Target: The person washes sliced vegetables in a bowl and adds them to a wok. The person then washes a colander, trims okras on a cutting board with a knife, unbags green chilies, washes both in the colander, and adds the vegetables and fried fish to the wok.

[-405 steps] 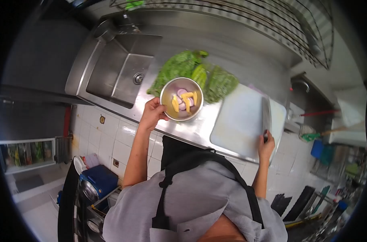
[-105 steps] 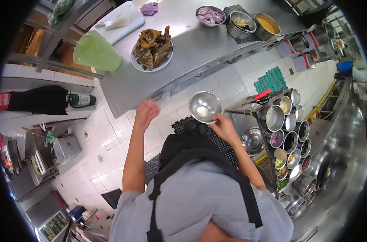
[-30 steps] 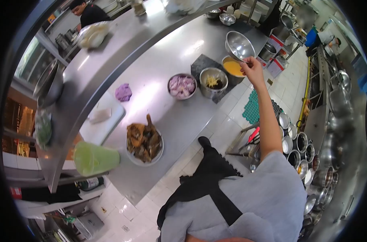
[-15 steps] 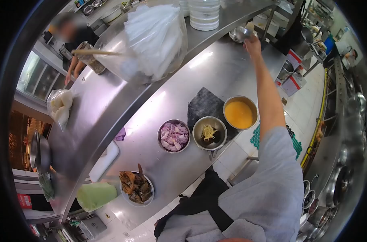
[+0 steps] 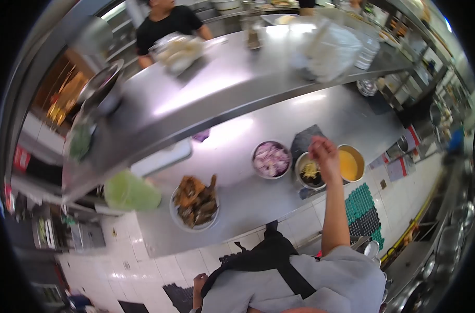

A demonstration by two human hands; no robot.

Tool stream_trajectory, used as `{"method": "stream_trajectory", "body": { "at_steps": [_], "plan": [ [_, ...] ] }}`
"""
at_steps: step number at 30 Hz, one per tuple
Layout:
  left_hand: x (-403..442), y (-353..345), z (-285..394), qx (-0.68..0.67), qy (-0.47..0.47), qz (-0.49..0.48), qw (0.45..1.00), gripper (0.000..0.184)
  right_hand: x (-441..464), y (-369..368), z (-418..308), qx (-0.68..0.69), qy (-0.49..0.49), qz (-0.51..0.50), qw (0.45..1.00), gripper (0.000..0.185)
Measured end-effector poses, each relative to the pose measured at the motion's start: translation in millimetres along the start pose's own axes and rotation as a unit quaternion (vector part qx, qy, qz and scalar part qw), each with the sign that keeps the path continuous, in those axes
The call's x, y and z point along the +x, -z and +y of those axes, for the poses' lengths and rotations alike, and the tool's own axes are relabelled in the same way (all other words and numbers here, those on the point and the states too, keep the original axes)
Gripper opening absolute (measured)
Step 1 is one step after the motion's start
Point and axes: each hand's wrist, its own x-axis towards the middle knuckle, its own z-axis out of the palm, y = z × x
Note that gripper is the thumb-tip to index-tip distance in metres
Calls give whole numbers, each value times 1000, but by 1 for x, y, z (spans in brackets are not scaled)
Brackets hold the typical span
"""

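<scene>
My right hand (image 5: 325,155) is over the edge of a metal bowl (image 5: 298,177) that holds yellow shreds (image 5: 310,169) and something dark. Its fingers look bent but are smeared by motion, and no object shows in them. Beside that bowl on the right is a metal pot of yellow-orange liquid (image 5: 348,166); on the left is a bowl of sliced purple onions (image 5: 271,159). Low at my side hangs my left hand (image 5: 200,281), fingers curled, with nothing visible in it. A bowl of brown, dried-looking pieces (image 5: 197,202) stands on the steel table (image 5: 237,201).
A raised steel shelf (image 5: 216,99) runs across the table, bearing a bag of white plastic (image 5: 331,52) and a bag of pale items (image 5: 180,52). A green container (image 5: 132,190) stands at left. Metal bowls (image 5: 367,87) sit far right. Behind the shelf is a person (image 5: 169,28).
My right hand has left the small metal bowl at the table's far end and come back toward the nearer bowls. My view has turned left, and my left hand has come into sight.
</scene>
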Motion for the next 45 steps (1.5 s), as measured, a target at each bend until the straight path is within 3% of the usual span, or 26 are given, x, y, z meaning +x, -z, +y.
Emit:
{"method": "stream_trajectory", "body": {
  "at_steps": [2, 3, 4, 5, 6, 7, 9, 11, 13, 14, 15, 16, 17, 18, 19, 20, 24, 25, 28, 29, 30, 32, 36, 38, 42, 45],
  "plan": [
    [-18, -6, -55, 196, -298, 38, 934, 24, -66, -68, 47, -20, -31, -140, 990, 22],
    [-36, -10, -67, 49, -151, 12, 987, 24, -104, -105, 66, -57, -76, -207, 974, 22],
    [-48, -16, -79, -207, 67, 3, 976, 25, -141, -137, 91, -96, -106, -287, 947, 23],
    [-63, -17, -87, -356, 175, 35, 917, 26, -178, -170, 115, -133, -136, -377, 906, 25],
    [-86, -20, -99, -422, 204, 69, 881, 29, -215, -200, 123, -265, -83, -475, 835, 30],
    [-112, -26, -110, -473, 214, 99, 849, 31, -251, -228, 126, -377, -10, -571, 729, 34],
    [-164, -27, -119, -535, 292, 215, 763, 32, -312, -274, 149, -353, 16, -716, 602, 37],
    [-227, -52, -142, -575, 318, 326, 680, 32, -362, -307, 172, -360, -29, -781, 511, 36],
    [-299, -91, -157, -572, 372, 406, 609, 30, -405, -336, 182, -406, 30, -815, 412, 36],
    [-328, -109, -148, -538, 420, 461, 567, 20, -419, -351, 185, -421, 68, -827, 366, 36],
    [-360, -132, -151, -466, 474, 462, 587, 19, -435, -366, 190, -415, 81, -844, 330, 36],
    [-382, -154, -138, -389, 549, 481, 562, 24, -449, -379, 195, -407, 95, -859, 295, 36],
    [-404, -196, -143, -289, 589, 464, 595, 26, -462, -393, 202, -398, 109, -872, 262, 36],
    [-416, -198, -117, -331, 654, 478, 485, 29, -471, -406, 215, -399, 110, -883, 220, 36],
    [-433, -198, -90, -337, 690, 404, 498, 32, -478, -418, 230, -399, 115, -891, 181, 35],
    [-434, -233, -80, -283, 705, 459, 461, 34, -491, -429, 248, -400, 120, -896, 150, 35],
    [-462, -268, -15, -453, 702, 397, 379, 35, -533, -471, 319, -332, 307, -892, -25, 36],
    [-475, -270, -12, -473, 698, 390, 369, 35, -556, -480, 318, -375, 304, -875, -42, 37],
    [-474, -318, -13, -390, 708, 480, 341, 35, -594, -498, 326, -306, 333, -892, 3, 35],
    [-491, -301, -10, -439, 704, 442, 340, 39, -601, -503, 347, -293, 281, -913, 48, 34],
    [-514, -279, -5, -582, 624, 446, 270, 43, -614, -500, 343, -312, 247, -916, 59, 33],
    [-525, -292, -32, -421, 703, 458, 345, 43, -648, -482, 337, -344, 174, -919, 87, 33],
    [-563, -324, -113, -309, 711, 523, 353, 55, -647, -440, 377, -344, 216, -914, -16, 31],
    [-562, -348, -156, -248, 720, 549, 345, 64, -630, -414, 411, -413, 210, -886, -4, 32],
    [-602, -327, -190, -444, 662, 482, 363, 76, -663, -370, 396, -513, 125, -849, 8, 32],
    [-593, -367, -243, -462, 673, 426, 390, 90, -708, -348, 376, -531, 92, -842, 17, 32]
  ]
}}
